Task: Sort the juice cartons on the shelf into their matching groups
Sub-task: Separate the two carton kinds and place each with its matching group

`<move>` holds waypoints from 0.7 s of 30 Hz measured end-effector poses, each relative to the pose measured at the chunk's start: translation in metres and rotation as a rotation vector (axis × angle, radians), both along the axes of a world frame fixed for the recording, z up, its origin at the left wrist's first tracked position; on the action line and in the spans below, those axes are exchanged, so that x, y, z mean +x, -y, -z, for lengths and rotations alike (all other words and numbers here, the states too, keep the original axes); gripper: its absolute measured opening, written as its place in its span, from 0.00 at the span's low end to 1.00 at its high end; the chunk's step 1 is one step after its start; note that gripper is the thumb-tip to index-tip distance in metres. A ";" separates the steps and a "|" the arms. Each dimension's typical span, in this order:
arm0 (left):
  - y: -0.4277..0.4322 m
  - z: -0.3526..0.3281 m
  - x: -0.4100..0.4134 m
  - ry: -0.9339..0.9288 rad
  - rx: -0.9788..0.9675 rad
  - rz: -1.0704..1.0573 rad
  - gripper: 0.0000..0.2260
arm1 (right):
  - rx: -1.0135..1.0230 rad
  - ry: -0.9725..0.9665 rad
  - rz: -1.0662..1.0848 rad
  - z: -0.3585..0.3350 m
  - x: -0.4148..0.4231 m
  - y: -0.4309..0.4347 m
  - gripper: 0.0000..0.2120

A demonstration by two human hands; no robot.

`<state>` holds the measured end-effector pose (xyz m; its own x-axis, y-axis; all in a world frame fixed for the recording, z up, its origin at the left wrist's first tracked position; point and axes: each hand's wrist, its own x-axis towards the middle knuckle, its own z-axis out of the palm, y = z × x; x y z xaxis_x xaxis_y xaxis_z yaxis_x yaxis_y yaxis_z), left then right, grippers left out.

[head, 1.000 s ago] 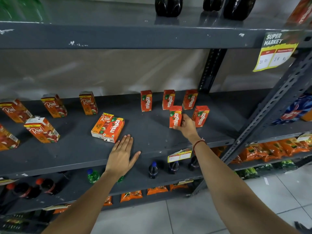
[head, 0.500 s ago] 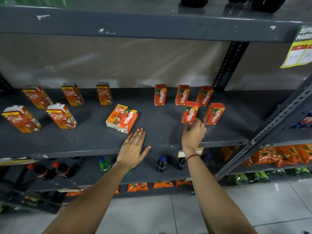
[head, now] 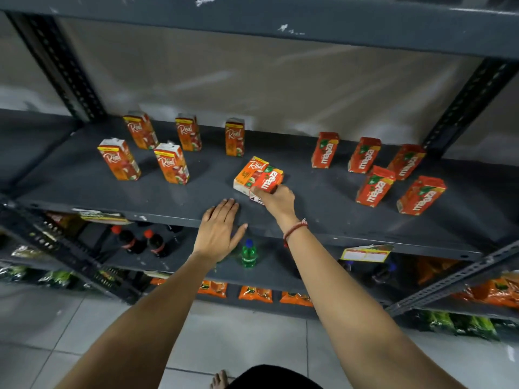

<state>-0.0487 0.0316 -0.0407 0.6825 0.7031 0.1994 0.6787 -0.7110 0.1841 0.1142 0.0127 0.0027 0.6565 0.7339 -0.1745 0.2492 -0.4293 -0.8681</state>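
On the grey shelf (head: 196, 197), several orange Real cartons (head: 171, 163) stand at the left and several red Maaza cartons (head: 375, 186) stand at the right. In the middle two cartons lie flat side by side: a Real carton (head: 248, 173) and a Maaza carton (head: 269, 181). My right hand (head: 276, 200) has its fingers closed on the near end of the lying Maaza carton. My left hand (head: 219, 230) rests flat on the shelf's front edge, fingers spread, holding nothing.
The shelf below holds dark cola bottles (head: 132, 242), a green bottle (head: 248, 254) and a yellow price tag (head: 365, 252). Orange snack packets (head: 255, 293) lie lower still. Slanted metal uprights (head: 463, 273) frame the rack. Tiled floor is underneath.
My right hand left the standing Maaza carton at the right, moved left and took hold of the lying Maaza carton. The view shifted left. My left hand stayed on the shelf edge.
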 end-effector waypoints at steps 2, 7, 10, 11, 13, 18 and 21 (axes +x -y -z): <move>-0.003 0.001 -0.001 -0.013 -0.012 -0.011 0.31 | -0.060 -0.054 0.061 -0.001 -0.004 -0.007 0.27; -0.005 0.009 0.001 -0.018 0.002 -0.021 0.29 | -0.174 -0.153 0.178 -0.008 -0.006 -0.018 0.33; -0.006 0.010 -0.001 -0.025 0.009 -0.015 0.29 | -0.240 -0.198 0.173 -0.014 -0.005 -0.022 0.34; -0.006 0.011 -0.001 -0.027 0.012 -0.010 0.28 | -0.257 -0.216 0.171 -0.016 -0.004 -0.024 0.34; -0.007 0.012 -0.001 -0.020 0.012 -0.005 0.28 | -0.264 -0.260 0.148 -0.019 -0.001 -0.027 0.36; -0.006 0.012 -0.003 -0.028 0.019 0.007 0.29 | -0.162 -0.256 0.108 -0.010 -0.002 -0.022 0.35; -0.006 0.011 -0.004 -0.021 0.020 0.011 0.32 | -0.027 -0.220 0.113 0.001 -0.006 -0.006 0.36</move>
